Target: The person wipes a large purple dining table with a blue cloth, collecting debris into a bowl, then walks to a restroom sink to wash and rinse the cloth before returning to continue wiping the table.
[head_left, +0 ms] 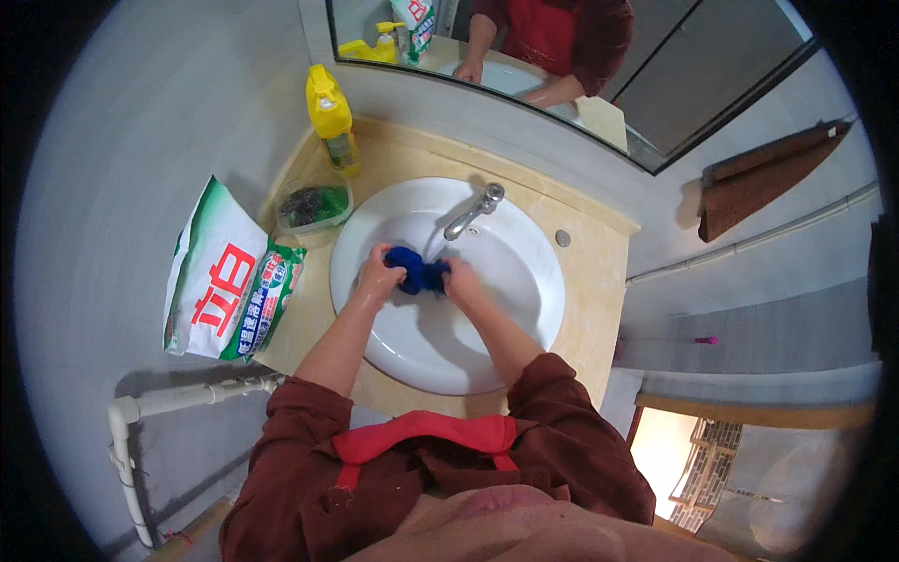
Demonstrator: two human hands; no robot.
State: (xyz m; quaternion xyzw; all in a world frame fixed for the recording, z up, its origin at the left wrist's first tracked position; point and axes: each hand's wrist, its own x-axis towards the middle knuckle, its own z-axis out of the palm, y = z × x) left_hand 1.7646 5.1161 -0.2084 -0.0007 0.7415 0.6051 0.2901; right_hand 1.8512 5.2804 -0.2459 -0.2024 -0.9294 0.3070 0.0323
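Observation:
A bunched dark blue cloth [420, 272] hangs between my two hands inside the white oval washbasin [449, 351]. My left hand [381, 275] grips its left end, and my right hand [462, 281] grips the other end. Just above the cloth is the spout of the chrome tap [475, 212], with what looks like a thin stream of water falling from it onto the cloth. Both forearms reach over the near rim, and the fingertips are partly hidden in the cloth's folds.
Left of the basin stand a large bag of laundry powder [218, 281], a clear plastic tub [315, 206] with a dark scourer and something green, and a yellow bottle [330, 119]. A round stopper [562, 238] lies right of the tap. A mirror [548, 56] and a brown cloth [769, 183] hang on the wall.

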